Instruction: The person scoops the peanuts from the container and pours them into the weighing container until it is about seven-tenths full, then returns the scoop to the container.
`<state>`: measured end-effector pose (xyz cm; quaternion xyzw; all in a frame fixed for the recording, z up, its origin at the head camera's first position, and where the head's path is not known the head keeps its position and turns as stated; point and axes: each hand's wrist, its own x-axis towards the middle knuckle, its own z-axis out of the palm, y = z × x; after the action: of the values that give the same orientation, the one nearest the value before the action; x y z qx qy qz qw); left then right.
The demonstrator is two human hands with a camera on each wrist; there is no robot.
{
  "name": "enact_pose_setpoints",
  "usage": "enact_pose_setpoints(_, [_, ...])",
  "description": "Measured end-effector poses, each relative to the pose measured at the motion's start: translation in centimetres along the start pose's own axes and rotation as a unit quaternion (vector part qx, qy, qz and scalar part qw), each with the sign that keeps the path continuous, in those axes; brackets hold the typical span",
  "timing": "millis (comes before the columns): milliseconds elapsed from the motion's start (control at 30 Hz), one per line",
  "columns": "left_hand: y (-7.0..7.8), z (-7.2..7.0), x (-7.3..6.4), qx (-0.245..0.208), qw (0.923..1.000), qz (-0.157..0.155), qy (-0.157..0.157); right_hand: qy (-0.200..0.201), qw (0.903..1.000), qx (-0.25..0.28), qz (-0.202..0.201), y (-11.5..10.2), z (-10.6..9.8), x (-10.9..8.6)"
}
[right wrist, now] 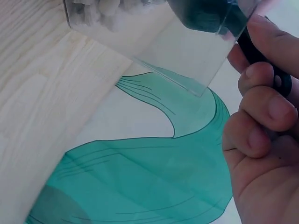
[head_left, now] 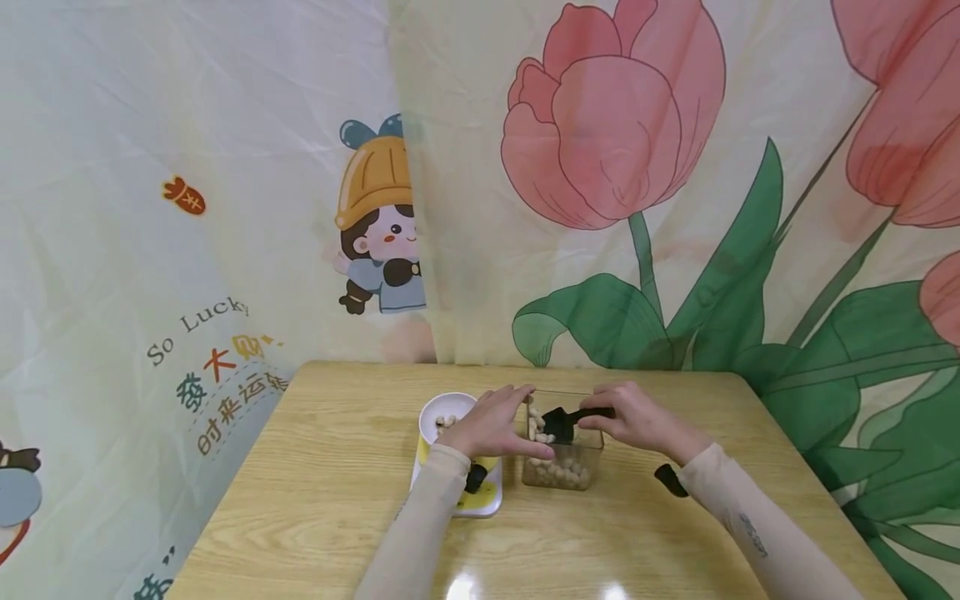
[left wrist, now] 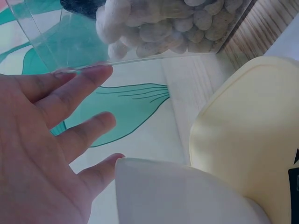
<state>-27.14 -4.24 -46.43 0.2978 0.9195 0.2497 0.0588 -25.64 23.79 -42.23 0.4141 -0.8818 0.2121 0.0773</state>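
Observation:
A clear box [head_left: 564, 462] stands on the table, holding several pale, peanut-shaped pieces [head_left: 566, 475]. My left hand [head_left: 491, 423] spans its left side, thumb across the near corner and fingertips at the far rim. In the left wrist view the fingers [left wrist: 77, 95] are spread and straight, two of them touching the box's edge. My right hand [head_left: 633, 417] grips the handle of a black scoop [head_left: 558, 425], whose bowl is inside the box among the pieces. The right wrist view shows curled fingers [right wrist: 268, 107] around that handle.
Left of the box is a white and yellow scale [head_left: 487, 500], with a white bowl [head_left: 442, 406] holding a few pieces. A black object [head_left: 476, 477] shows over the scale beside my left sleeve. Another black object [head_left: 670, 481] lies near my right forearm. A printed curtain [head_left: 465, 250] hangs behind the table [head_left: 322, 500].

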Motion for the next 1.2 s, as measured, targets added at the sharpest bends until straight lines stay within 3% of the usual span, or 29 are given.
enact_pose_setpoints(533, [0.0,-0.4,-0.2,-0.006,1.0000,0.005,0.005,0.045,0.9960,0.046,0.062,0.4,0.9,-1.7])
enact_pose_setpoints(833, [0.1,-0.3,-0.3,-0.008,0.9999,0.012,0.004,0.082,0.9766,0.117,0.161,0.0,2.1,-3.7])
enact_pose_setpoints(1200, [0.1,-0.1,-0.2,-0.008,0.9998,0.018,0.007,0.110,0.9651,0.159,0.176,-0.1,2.5,-4.5])
